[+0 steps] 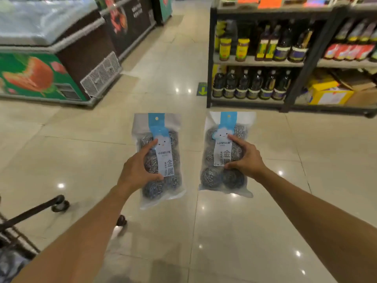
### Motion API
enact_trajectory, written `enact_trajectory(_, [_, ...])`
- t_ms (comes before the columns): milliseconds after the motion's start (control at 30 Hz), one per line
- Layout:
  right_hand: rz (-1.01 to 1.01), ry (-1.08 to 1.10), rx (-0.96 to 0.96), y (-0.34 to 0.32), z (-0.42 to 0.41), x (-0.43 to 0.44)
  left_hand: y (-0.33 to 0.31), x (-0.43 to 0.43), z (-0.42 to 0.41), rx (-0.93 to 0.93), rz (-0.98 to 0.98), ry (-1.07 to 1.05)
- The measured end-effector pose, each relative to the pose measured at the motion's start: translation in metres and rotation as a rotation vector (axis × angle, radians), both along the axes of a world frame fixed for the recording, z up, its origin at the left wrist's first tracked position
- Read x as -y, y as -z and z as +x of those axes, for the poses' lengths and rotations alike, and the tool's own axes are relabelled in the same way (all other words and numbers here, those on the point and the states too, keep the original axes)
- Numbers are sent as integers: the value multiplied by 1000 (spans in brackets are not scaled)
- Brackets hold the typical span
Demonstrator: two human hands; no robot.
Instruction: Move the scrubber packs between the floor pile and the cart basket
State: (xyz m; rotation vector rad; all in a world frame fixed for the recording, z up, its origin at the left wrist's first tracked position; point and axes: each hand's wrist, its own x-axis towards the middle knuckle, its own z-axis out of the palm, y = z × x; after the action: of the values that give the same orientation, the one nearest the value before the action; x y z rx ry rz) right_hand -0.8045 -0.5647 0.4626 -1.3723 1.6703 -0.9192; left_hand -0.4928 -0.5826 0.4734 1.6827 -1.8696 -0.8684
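Two packs of steel wool scourers held up side by side over a shop aisle.

The left hand grips the left scourer pack and the right hand grips the right scourer pack, thumb and fingers pinching each. Both are clear bags of silvery coiled balls with blue-and-white cloud labels, held upright above the glossy tiled floor.

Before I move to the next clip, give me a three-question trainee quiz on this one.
1. True or false: the left hand holds nothing.
2. What fills the pack held by the right hand?
3. The shelf of dark bottles stands: A) beyond the right hand, B) beyond the left hand.

Key: 1. False; it holds a second pack of the same kind. 2. Metal scouring balls. 3. A; a chest freezer stands on the left.
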Motion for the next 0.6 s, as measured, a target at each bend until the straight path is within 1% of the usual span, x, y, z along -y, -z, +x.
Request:
enact_trajectory(167, [-184,-219,52,-145,75,32,-148,-34,83,-6,-205,-188])
enact_trajectory(233, [-241,-320,69,-185,113,40,-190,-54,121,-3,-269,-275])
enact_trajectory(300, [-285,-408,80,-211,157,44,-219,-78,160,-1,-313,-365])
enact_trajectory(400, [-316,-544,94,-229,239,41,-243,-123,221,17,-365,-503])
enact_trajectory(467, [-330,-653,87,-231,298,34,-247,-158,261,64,-372,-599])
enact_trajectory(600, [-323,-846,118,-223,413,11,-235,-223,340,121,-292,-813])
